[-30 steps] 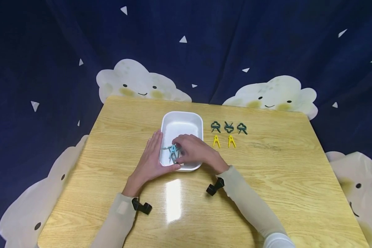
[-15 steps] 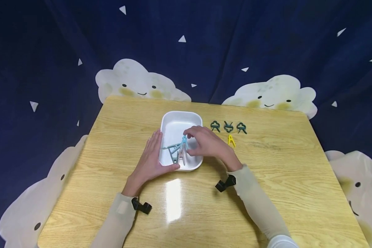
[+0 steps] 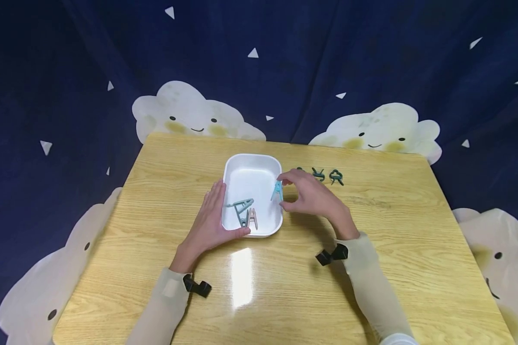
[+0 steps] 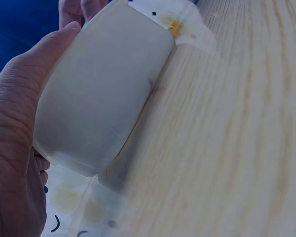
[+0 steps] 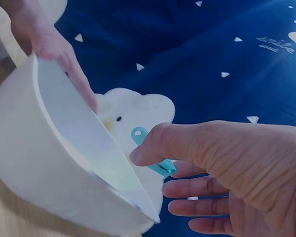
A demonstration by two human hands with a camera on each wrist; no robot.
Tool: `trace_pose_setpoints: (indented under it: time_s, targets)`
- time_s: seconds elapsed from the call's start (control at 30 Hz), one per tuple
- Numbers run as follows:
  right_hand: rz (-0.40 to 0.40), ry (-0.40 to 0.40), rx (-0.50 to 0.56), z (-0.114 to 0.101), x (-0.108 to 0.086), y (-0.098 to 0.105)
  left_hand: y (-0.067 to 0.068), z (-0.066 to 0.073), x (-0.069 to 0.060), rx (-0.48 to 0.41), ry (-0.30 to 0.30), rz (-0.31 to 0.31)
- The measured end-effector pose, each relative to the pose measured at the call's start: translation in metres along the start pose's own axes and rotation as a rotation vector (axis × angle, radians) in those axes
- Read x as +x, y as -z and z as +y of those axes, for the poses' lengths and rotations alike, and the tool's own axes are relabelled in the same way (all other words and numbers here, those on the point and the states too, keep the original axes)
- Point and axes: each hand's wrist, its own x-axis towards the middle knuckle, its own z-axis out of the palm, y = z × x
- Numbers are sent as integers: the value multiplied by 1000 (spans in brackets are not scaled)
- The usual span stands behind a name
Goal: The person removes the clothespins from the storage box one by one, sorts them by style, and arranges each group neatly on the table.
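Observation:
My right hand (image 3: 312,194) pinches a light-blue clothespin (image 3: 277,190) between thumb and forefinger, above the right rim of a white plastic tub (image 3: 231,167). In the right wrist view the clothespin (image 5: 160,166) shows clearly, its other fingers loosely bent below. My left hand (image 3: 207,218) rests against the tub's near-left corner, fingers straight along the left wall, thumb along the near rim. In the tub lie grey-green clothespins (image 3: 244,205) and a pale pink clothespin (image 3: 252,219), bunched at the near end.
Dark green clips stand in a row right of the tub, one clip (image 3: 336,177) in full view, others partly behind my right hand. A yellow clothespin (image 4: 176,28) shows beyond the tub in the left wrist view. The wooden table (image 3: 397,230) ends at a dark blue curtain.
My right hand has carried the light-blue clothespin from the tub's near end rightward to its right rim, baring the pink one. The yellow clothespins are now hidden in the head view. My left hand stays put.

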Motion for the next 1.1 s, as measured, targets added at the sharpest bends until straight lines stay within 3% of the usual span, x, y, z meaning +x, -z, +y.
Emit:
trace_pose_setpoints:
  time_s: [0.37, 0.63, 1.1]
  targets:
    - [32, -38, -18, 28, -31, 15, 0, -1, -2, -1, -10, 15]
    - [51, -18, 36, 54, -49, 19, -1, -1, 0, 7, -13, 16]
    - [39, -150, 59, 102, -75, 32, -1, -1, 0, 18, 8, 8]
